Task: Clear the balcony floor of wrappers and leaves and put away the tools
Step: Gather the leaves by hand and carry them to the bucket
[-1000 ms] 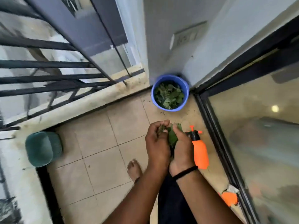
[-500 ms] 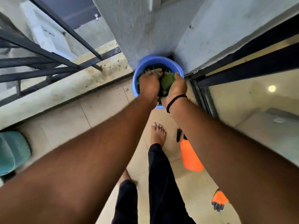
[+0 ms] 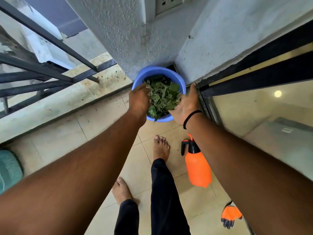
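Note:
A blue bucket [image 3: 159, 70] stands in the corner of the balcony, heaped with green leaves [image 3: 162, 96]. Both my hands are over it. My left hand [image 3: 138, 100] hangs at the bucket's left side, its fingertips among the leaves. My right hand [image 3: 186, 103] is at the right side, palm turned to the leaves, fingers spread and thumb up. The leaves lie loose between the two hands. An orange spray bottle [image 3: 197, 170] lies on the tiles under my right forearm. An orange glove with dark fingertips [image 3: 230, 215] lies further back by the door track.
A dark metal railing [image 3: 50, 72] on a stained kerb runs along the left. A glass sliding door [image 3: 254, 116] closes off the right. A teal basket [image 3: 8, 168] sits at the left edge. My bare feet [image 3: 160, 148] stand on the beige tiles behind the bucket.
My hands carried a bunch of leaves from above the spray bottle to the bucket, then moved apart; the leaves now lie in the bucket.

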Demonstrator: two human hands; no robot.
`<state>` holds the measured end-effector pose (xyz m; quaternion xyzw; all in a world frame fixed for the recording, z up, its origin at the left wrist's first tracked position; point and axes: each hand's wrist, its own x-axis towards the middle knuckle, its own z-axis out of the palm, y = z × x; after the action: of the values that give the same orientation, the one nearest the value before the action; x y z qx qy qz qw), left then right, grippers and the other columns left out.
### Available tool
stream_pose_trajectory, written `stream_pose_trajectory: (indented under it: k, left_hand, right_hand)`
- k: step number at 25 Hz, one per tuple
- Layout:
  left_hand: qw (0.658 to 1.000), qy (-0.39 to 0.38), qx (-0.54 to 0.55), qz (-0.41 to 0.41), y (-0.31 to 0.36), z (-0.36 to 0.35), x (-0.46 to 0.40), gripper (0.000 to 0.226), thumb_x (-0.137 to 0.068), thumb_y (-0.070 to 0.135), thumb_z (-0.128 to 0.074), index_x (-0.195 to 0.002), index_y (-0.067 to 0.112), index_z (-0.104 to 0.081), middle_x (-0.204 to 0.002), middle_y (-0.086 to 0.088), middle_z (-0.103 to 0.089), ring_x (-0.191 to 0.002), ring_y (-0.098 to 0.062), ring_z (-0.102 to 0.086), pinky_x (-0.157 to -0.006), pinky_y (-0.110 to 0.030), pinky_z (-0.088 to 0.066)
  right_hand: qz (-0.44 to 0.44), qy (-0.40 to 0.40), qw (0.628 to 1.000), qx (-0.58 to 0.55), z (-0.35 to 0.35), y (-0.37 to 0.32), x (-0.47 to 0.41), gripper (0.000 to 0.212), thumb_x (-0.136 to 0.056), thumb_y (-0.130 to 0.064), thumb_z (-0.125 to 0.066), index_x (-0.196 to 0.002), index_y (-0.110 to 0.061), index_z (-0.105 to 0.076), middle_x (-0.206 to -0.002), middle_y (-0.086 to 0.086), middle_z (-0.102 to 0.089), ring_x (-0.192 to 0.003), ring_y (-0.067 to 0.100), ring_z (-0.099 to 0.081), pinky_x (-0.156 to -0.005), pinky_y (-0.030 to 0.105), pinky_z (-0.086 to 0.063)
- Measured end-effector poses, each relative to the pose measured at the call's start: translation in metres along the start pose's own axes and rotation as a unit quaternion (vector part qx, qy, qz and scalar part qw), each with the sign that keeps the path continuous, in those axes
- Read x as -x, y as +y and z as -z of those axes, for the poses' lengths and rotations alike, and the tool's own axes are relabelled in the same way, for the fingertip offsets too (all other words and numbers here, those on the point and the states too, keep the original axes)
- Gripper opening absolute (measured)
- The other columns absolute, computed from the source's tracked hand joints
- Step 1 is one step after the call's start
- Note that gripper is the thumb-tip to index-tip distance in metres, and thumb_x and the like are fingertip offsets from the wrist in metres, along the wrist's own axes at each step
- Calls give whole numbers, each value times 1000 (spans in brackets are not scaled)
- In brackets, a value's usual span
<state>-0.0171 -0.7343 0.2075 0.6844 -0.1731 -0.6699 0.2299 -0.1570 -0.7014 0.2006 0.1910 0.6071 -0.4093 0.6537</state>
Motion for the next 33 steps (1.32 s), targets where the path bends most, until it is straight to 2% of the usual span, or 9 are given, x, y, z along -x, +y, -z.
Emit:
stream_pose_trajectory:
  k: [2,5,10,13,17,22,26,29,33]
  left_hand:
    - [1000,0,-2,-1,-1,5,13,49,-96,16,-55,-141,-2,-46,-62,10,-51,-52,-6,-43,-52,-24,-34]
    - [1000,0,10,14,1,12,50,44,-97,25,-59,-139,14,-56,-97,1,-63,-85,-15,-57,-77,-30,-46]
    - [999,-50,11,3,36,41,159,47,-99,25,-58,-144,24,-47,-125,-5,-67,-116,-23,-64,-101,-43,-46]
    - [998,-62,-5,-11,52,74,230,20,-100,22,-56,-119,23,-61,-117,-10,-72,-111,-29,-68,-100,-45,-50]
    - [997,-60,-44,10,17,109,257,15,-98,15,-56,-108,12,-67,-109,-17,-74,-90,-28,-70,-84,-39,-53]
    - [980,18,-196,24,-114,145,176,12,-93,13,-62,-102,12,-70,-101,-13,-74,-82,-22,-70,-81,-35,-56]
    - [916,4,-401,-12,-193,150,55,34,-87,31,-76,-115,13,-66,-94,-2,-70,-90,-21,-67,-78,-27,-50]
    - [879,61,-470,-60,-229,135,-49,50,-86,32,-77,-128,15,-56,-118,-13,-62,-104,-25,-62,-85,-28,-44]
    - [872,108,-467,-102,-259,95,-154,50,-87,19,-74,-129,22,-47,-130,-14,-40,-94,-28,-58,-89,-35,-51]
  right_hand:
    - [-20,-31,999,-20,5,-3,10,101,-88,-84,-17,-157,-11,-28,-161,14,-30,-150,32,-26,-122,47,-18]
    - [-8,-60,998,-24,6,-9,44,99,-89,-82,-11,-159,-13,-17,-166,12,-14,-154,30,-9,-123,47,-9]
    - [71,-86,991,-80,14,-13,155,88,-91,-79,-20,-155,-19,-30,-153,18,-44,-141,38,-41,-118,53,-28]
    - [114,-62,991,-32,26,7,239,77,-97,-71,-26,-139,-11,-49,-127,19,-66,-115,36,-66,-105,49,-46]
    - [101,3,995,-20,42,70,255,58,-103,-56,-34,-124,-8,-59,-118,16,-70,-105,31,-69,-93,41,-54]
    - [9,69,996,-50,64,190,155,45,-105,-41,-43,-121,-3,-60,-116,16,-68,-99,29,-69,-86,35,-56]
    - [-38,73,996,17,72,222,48,33,-106,-31,-47,-105,-1,-62,-124,22,-65,-95,29,-67,-84,33,-56]
    - [-43,70,992,91,80,222,-38,40,-106,-31,-47,-123,2,-60,-126,20,-65,-94,27,-66,-77,30,-55]
    - [-25,88,981,170,95,212,-138,41,-104,-35,-50,-124,-3,-63,-119,15,-70,-92,25,-70,-73,30,-56]
